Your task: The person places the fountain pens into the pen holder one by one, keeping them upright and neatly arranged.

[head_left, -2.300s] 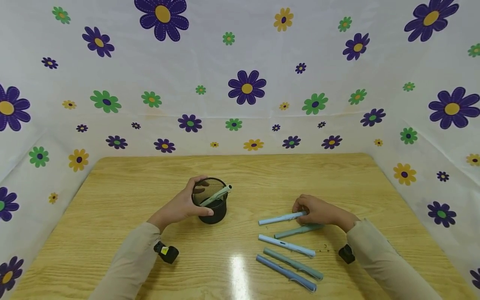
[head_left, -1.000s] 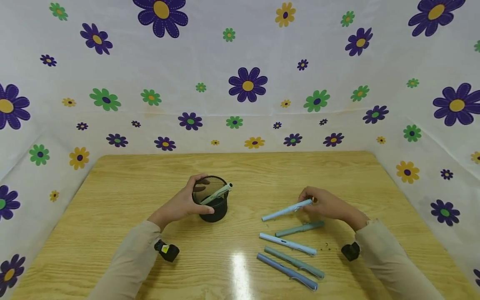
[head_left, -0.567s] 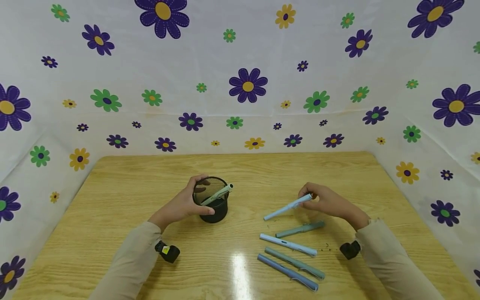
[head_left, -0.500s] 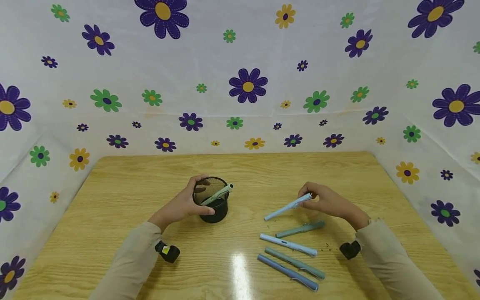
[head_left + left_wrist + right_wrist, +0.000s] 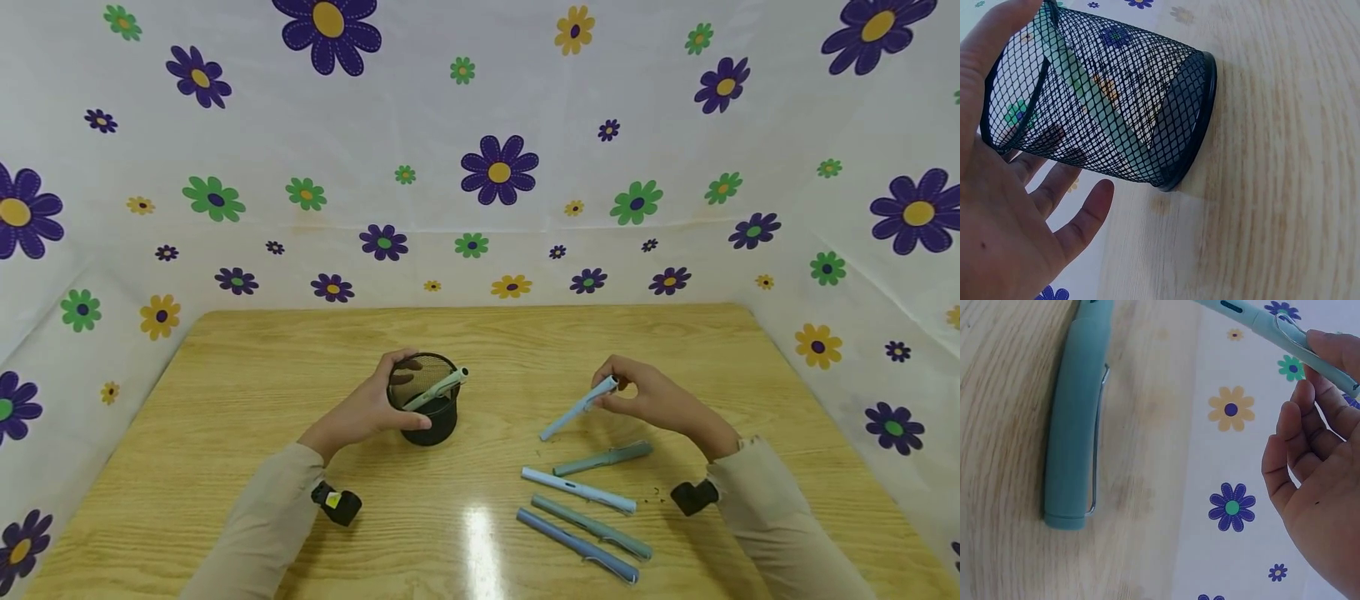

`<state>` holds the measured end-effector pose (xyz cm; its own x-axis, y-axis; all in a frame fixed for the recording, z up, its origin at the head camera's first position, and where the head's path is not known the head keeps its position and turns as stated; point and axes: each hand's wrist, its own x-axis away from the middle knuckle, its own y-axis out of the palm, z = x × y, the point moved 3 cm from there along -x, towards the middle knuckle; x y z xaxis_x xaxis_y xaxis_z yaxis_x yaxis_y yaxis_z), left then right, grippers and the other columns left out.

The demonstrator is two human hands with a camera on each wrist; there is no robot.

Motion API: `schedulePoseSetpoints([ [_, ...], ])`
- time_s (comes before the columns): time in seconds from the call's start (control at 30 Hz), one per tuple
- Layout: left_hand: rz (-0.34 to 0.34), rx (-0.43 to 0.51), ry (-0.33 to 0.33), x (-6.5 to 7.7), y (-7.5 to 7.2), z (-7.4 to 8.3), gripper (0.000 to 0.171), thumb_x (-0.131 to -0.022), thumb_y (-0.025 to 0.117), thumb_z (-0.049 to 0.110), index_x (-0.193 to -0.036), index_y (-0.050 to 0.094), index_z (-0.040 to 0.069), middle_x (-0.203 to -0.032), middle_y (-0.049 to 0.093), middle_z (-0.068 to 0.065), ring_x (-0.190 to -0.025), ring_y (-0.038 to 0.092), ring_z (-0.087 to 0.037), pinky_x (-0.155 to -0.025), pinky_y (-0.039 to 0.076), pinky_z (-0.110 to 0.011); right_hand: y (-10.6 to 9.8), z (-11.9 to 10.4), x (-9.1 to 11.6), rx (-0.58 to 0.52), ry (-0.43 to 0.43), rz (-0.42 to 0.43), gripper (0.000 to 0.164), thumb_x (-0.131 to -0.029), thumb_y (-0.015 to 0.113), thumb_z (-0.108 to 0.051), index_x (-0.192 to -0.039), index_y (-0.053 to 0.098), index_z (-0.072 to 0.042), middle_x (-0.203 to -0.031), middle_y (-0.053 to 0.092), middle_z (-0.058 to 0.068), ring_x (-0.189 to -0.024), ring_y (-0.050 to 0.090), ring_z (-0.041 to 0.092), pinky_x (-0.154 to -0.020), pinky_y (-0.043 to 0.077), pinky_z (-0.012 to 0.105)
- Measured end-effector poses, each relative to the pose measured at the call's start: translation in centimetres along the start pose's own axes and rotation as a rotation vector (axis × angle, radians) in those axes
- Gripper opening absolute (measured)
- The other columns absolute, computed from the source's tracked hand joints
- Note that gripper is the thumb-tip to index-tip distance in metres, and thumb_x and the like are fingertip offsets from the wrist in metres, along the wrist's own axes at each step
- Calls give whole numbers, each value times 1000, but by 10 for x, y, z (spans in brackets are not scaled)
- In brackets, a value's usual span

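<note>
A black mesh pen holder (image 5: pixel 432 427) stands on the table, and my left hand (image 5: pixel 356 417) grips it around the side near the rim. One pale green pen (image 5: pixel 437 389) leans inside it, its cap end above the rim; the left wrist view shows this pen (image 5: pixel 1100 106) slanting through the mesh. To the right, my right hand (image 5: pixel 656 404) pinches a light blue pen (image 5: pixel 576 412) by its capped end, between thumb and fingers. The pen tilts, its far end low over the table. In the right wrist view, the clip of this pen (image 5: pixel 1266 328) lies near the thumb.
Several pens lie in front of the right hand: a teal one (image 5: pixel 603 458), a light blue one (image 5: pixel 577 489), a green one (image 5: pixel 592 527) and a darker blue one (image 5: pixel 577 546). Small dark specks (image 5: pixel 654 496) dot the wooden table (image 5: pixel 300 342). Flower-patterned cloth (image 5: pixel 420 125) surrounds it.
My right hand has lifted the capped end of the light blue pen off the table, and the pen has turned steeper. My left hand stays around the pen holder.
</note>
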<state>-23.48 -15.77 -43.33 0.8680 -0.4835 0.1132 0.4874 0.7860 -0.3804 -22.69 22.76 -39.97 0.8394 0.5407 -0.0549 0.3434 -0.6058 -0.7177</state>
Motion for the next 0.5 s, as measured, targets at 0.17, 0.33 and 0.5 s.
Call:
schedulePoseSetpoints([
  [0.17, 5, -17, 7, 0, -1, 1, 104, -76, 82, 34, -152, 13, 16, -151, 30, -13, -142, 28, -41, -108, 34, -56, -4, -5, -2, -6, 0, 24, 10, -92, 65, -12, -100, 60, -14, -98, 58, -1, -84, 49, 8, -75, 44, 31],
  [0.33, 6, -12, 12, 0, -2, 0, 104, -76, 82, 33, -152, 13, 16, -151, 29, -13, -142, 27, -42, -109, 32, -58, -8, -15, -6, -8, -20, 48, 9, -93, 64, -13, -101, 60, -13, -97, 59, 0, -84, 51, 8, -75, 44, 28],
  [0.5, 1, 3, 18, -1, -1, -1, 103, -76, 82, 32, -151, 13, 15, -151, 29, -14, -142, 27, -42, -108, 34, -57, -10, -20, -8, -7, -34, 83, 9, -94, 62, -11, -102, 59, -10, -98, 59, 1, -84, 54, 6, -75, 47, 27],
])
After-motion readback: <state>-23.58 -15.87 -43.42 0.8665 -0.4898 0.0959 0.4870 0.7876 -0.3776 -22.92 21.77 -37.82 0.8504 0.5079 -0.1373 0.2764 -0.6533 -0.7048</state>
